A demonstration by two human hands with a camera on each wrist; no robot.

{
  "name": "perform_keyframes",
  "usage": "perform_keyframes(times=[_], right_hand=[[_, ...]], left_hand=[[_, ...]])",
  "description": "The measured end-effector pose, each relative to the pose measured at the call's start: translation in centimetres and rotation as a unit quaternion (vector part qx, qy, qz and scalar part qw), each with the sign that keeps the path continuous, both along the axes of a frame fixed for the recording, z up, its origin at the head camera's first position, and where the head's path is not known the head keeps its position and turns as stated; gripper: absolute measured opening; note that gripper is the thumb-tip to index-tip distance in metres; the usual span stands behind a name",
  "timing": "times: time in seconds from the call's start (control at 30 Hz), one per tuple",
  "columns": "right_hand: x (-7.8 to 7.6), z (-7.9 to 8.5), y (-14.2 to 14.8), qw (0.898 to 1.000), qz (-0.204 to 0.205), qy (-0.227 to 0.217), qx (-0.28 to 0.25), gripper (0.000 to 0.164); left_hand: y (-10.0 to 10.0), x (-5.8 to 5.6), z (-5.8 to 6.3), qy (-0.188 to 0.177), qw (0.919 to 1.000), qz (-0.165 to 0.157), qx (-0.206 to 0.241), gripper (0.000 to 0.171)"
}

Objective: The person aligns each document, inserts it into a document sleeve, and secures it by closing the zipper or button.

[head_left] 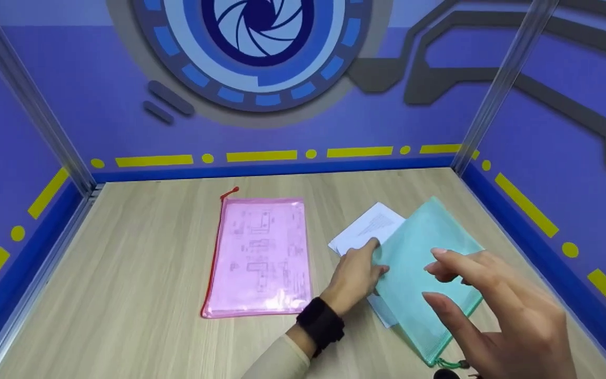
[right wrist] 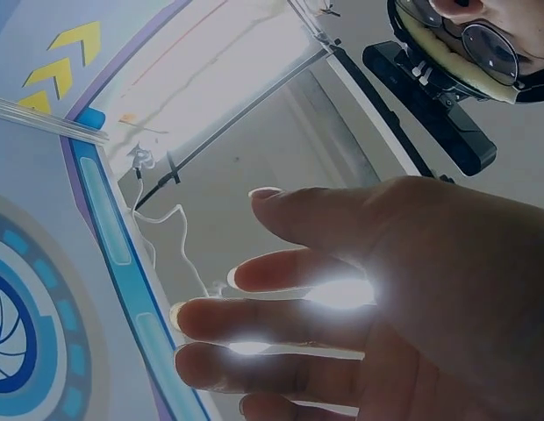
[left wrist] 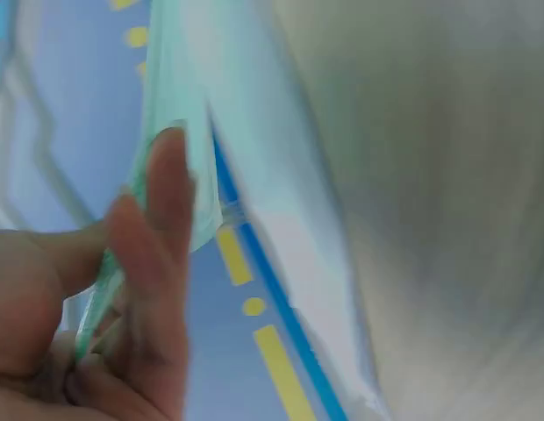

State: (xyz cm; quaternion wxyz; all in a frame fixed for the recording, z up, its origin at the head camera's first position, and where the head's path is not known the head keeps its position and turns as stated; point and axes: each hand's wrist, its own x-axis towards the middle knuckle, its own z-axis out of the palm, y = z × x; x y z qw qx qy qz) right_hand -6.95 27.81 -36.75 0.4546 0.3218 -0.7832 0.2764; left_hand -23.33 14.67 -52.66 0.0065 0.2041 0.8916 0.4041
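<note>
A teal zip document pouch [head_left: 411,247] lies at a slant on the right of the wooden table, seemingly lifted at its left edge. My left hand [head_left: 353,276] pinches that edge between thumb and fingers; in the left wrist view the teal sheet passes between the fingers of the left hand [left wrist: 158,289]. White printed paper [head_left: 362,229] shows from behind the pouch, mostly covered by it. Over the pouch's right side hovers my right hand [head_left: 518,316], fingers bent loosely and thumb apart, holding nothing. The right wrist view shows the right hand [right wrist: 404,281] with its fingers extended.
Left of the teal pouch, a pink zip pouch [head_left: 263,247] with a red zipper and a drawing inside lies flat. A green zipper pull [head_left: 453,363] hangs at the teal pouch's near corner. Purple-blue panels [head_left: 98,95] wall the table's back and sides.
</note>
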Motion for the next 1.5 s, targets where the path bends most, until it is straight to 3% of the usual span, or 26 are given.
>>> perform_keyframes(times=[0.1,0.23,0.33,0.5,0.63,0.73,0.83,0.97,1.07,1.17,1.27,1.37,1.4,1.5], right_hand=[[0.0,0.0,-0.1,1.0,-0.007,0.001,0.002,0.046],[0.0,0.1,-0.2,0.999,0.004,0.024,-0.022,0.043],[-0.3,0.0,0.0,0.998,0.018,0.043,-0.049,0.042],[-1.0,-0.2,0.7,0.995,0.017,0.053,-0.079,0.038],[-1.7,0.9,0.7,0.994,-0.043,0.058,-0.084,0.024],[-2.2,2.0,1.1,0.992,-0.114,0.013,-0.045,0.031],[-2.8,2.3,1.8,0.985,-0.158,-0.06,0.017,0.04],[-4.0,2.0,2.5,0.978,-0.156,-0.122,0.062,0.089],[-4.7,1.8,2.8,0.977,-0.143,-0.142,0.074,0.1],[-5.0,1.7,3.0,0.976,-0.134,-0.152,0.078,0.093],[-5.2,1.7,2.9,0.977,-0.124,-0.149,0.087,0.077],[-5.4,1.7,2.8,0.981,-0.108,-0.131,0.094,0.057],[-5.5,1.8,2.7,0.982,-0.102,-0.123,0.097,0.042],[-6.0,1.8,2.3,0.989,-0.072,-0.092,0.093,0.026]], left_hand=[[-1.0,0.9,1.2,0.017,0.9966,-0.02,0.078,0.026],[-2.8,1.5,3.2,0.037,0.9825,-0.028,0.181,0.023],[-4.6,1.6,4.9,0.037,0.9647,-0.011,0.26,0.022],[-8.3,1.6,7.1,0.043,0.9275,0.037,0.369,0.022],[-10.8,1.6,8.6,0.054,0.9019,0.059,0.425,0.026],[-12.2,1.6,9.4,0.061,0.8908,0.06,0.446,0.028],[-12.9,1.6,9.9,0.06,0.8862,0.054,0.456,0.029],[-13.0,1.5,10.1,0.046,0.8848,0.045,0.462,0.031],[-12.9,1.4,9.9,0.031,0.8836,0.042,0.465,0.03],[-12.7,1.2,9.8,0.019,0.883,0.037,0.468,0.03],[-12.6,0.9,9.7,0.013,0.8867,0.035,0.461,0.03],[-12.6,0.4,9.4,0.004,0.8967,0.031,0.441,0.031],[-12.6,0.2,9.2,-0.003,0.9003,0.027,0.434,0.032],[-12.7,-0.4,8.4,-0.017,0.9132,0.015,0.407,0.035]])
